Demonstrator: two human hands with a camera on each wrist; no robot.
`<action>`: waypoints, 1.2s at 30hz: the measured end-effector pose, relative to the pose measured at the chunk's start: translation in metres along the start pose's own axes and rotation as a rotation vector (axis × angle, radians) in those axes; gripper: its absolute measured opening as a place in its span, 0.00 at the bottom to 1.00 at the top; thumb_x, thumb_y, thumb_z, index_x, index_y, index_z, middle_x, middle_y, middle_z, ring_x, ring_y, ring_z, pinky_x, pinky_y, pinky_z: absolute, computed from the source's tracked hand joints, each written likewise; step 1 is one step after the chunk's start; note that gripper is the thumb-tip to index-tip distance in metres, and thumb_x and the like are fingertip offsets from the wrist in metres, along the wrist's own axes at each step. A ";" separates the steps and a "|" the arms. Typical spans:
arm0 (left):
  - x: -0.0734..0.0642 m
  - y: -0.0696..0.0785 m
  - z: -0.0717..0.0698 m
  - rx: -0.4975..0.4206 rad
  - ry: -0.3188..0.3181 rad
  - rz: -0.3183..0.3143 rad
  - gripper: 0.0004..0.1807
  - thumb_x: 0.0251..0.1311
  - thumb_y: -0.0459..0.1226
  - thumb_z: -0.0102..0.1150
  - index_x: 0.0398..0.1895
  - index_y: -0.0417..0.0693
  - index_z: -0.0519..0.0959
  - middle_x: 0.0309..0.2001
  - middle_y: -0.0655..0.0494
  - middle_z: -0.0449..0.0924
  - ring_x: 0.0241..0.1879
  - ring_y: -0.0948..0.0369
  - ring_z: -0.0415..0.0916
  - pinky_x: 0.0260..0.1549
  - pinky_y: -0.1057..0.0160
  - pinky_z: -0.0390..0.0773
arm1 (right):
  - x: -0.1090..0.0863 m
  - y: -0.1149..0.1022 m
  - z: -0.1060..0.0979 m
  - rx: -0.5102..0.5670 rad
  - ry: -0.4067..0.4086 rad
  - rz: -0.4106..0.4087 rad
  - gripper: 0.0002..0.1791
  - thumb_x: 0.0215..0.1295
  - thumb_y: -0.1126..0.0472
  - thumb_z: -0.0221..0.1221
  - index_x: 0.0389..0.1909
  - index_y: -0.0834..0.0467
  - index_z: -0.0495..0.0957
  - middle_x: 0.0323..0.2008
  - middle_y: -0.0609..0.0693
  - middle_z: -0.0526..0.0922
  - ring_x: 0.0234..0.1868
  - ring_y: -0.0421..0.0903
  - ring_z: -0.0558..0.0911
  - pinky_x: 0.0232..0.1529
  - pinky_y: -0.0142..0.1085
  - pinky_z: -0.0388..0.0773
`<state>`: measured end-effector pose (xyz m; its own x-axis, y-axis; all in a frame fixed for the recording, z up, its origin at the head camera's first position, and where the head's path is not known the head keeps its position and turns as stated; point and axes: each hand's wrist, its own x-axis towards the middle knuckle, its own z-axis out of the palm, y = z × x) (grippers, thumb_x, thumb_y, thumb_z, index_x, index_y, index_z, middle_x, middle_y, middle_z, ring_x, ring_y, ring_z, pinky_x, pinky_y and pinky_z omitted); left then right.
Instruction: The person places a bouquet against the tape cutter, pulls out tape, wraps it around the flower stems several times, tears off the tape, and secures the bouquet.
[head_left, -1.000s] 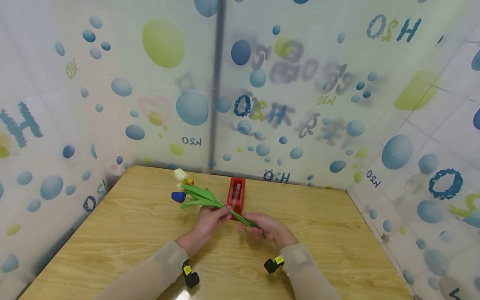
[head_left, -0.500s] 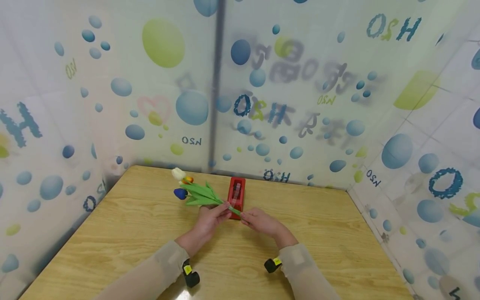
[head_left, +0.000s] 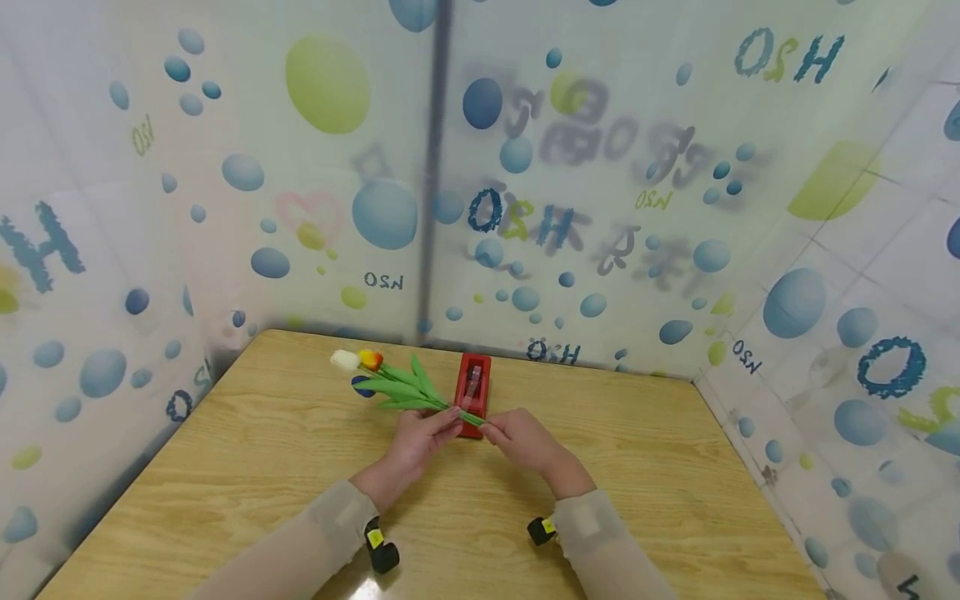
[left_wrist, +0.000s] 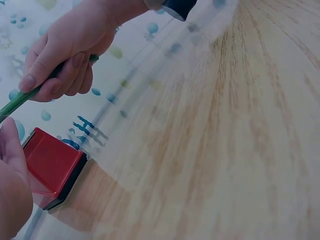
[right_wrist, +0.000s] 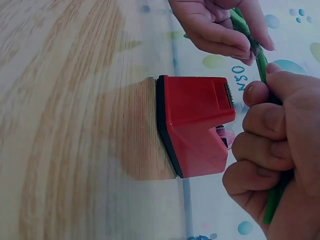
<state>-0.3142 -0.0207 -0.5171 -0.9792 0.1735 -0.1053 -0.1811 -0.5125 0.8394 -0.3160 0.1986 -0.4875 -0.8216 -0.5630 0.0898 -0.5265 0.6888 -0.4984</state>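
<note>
Over the table, both hands hold a bunch of tulips (head_left: 401, 390) slantwise, with white, orange-yellow and blue blooms at the left. My left hand (head_left: 420, 440) pinches the green stems just below the leaves. My right hand (head_left: 531, 443) grips their lower part; in the right wrist view its fingers curl round the stems (right_wrist: 276, 202). A shiny, see-through band, perhaps tape, shows on the stems by the left fingertips there. Just behind the hands stands a red tape dispenser (head_left: 474, 375) with a toothed cutter edge (right_wrist: 230, 95). The blue bloom is partly hidden by leaves.
The wooden table (head_left: 637, 467) reaches back to a patterned curtain (head_left: 600, 167) with printed drops and letters. More of this curtain stands at the left and right. Each wrist carries a small black camera (head_left: 382, 557).
The bunch has turned about its stems: the white bloom swung left and down, the blue one behind leaves. My right hand has shifted up and its fingers have changed their hold.
</note>
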 end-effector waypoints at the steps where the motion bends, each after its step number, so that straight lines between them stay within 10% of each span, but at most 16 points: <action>1: 0.000 0.000 0.000 0.003 0.011 0.001 0.08 0.73 0.28 0.62 0.51 0.36 0.78 0.39 0.56 0.90 0.39 0.62 0.89 0.43 0.66 0.91 | 0.000 0.000 0.000 -0.006 -0.001 -0.005 0.25 0.87 0.53 0.49 0.31 0.64 0.81 0.19 0.41 0.65 0.21 0.36 0.62 0.26 0.28 0.63; 6: 0.001 -0.001 0.001 0.009 0.046 0.006 0.04 0.73 0.27 0.62 0.47 0.41 0.80 0.39 0.56 0.90 0.36 0.64 0.88 0.41 0.67 0.91 | 0.001 -0.001 0.001 0.072 -0.026 0.017 0.24 0.87 0.53 0.47 0.33 0.61 0.83 0.20 0.43 0.72 0.20 0.36 0.65 0.26 0.29 0.68; 20: -0.001 -0.003 -0.002 0.066 -0.065 0.050 0.09 0.71 0.23 0.60 0.51 0.34 0.76 0.34 0.57 0.89 0.33 0.64 0.88 0.39 0.68 0.91 | -0.007 0.006 0.003 0.985 -0.353 0.399 0.35 0.90 0.45 0.30 0.35 0.55 0.82 0.14 0.38 0.65 0.13 0.33 0.59 0.14 0.27 0.55; 36: 0.000 -0.003 -0.003 0.080 -0.073 0.053 0.07 0.72 0.25 0.61 0.49 0.36 0.78 0.35 0.60 0.89 0.35 0.65 0.88 0.41 0.69 0.90 | -0.005 0.011 0.008 1.131 -0.399 0.367 0.28 0.90 0.48 0.32 0.29 0.50 0.70 0.16 0.36 0.60 0.16 0.33 0.58 0.20 0.28 0.53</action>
<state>-0.3144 -0.0215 -0.5206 -0.9774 0.2103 -0.0226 -0.1181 -0.4543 0.8830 -0.3159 0.2051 -0.5002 -0.6523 -0.6562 -0.3794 0.3638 0.1680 -0.9162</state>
